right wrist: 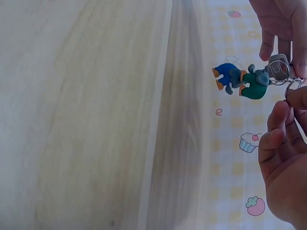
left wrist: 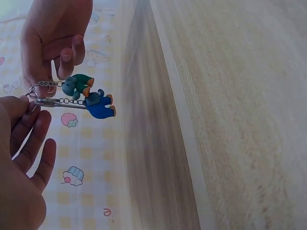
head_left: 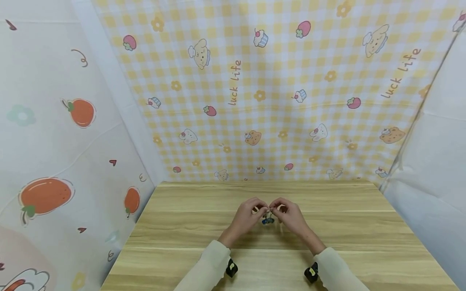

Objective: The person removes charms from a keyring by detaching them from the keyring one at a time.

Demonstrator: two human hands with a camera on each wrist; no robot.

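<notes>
Above the wooden table, my left hand [head_left: 244, 220] and right hand [head_left: 294, 220] meet at a keychain [head_left: 268, 221]. In the left wrist view, the left hand [left wrist: 26, 167] pinches metal hardware by the rings between thumb and forefinger. The right hand [right wrist: 288, 177] pinches a split ring [right wrist: 290, 89] in the right wrist view. Two small elephant-like figurines hang from short chains, a green-clothed figurine [left wrist: 81, 84] and a blue-clothed figurine [left wrist: 101, 109]. A flat metal tag [right wrist: 278, 69] hangs beside them. Fingertips partly hide the rings.
A light wooden table [head_left: 174, 226] spans the front. Behind it hangs a yellow checked cloth [head_left: 233, 153], with a printed white sheet [head_left: 91, 161] on the left and a pale sheet [head_left: 429, 169] on the right. Black wrist devices [head_left: 231, 268] sit by both sleeves.
</notes>
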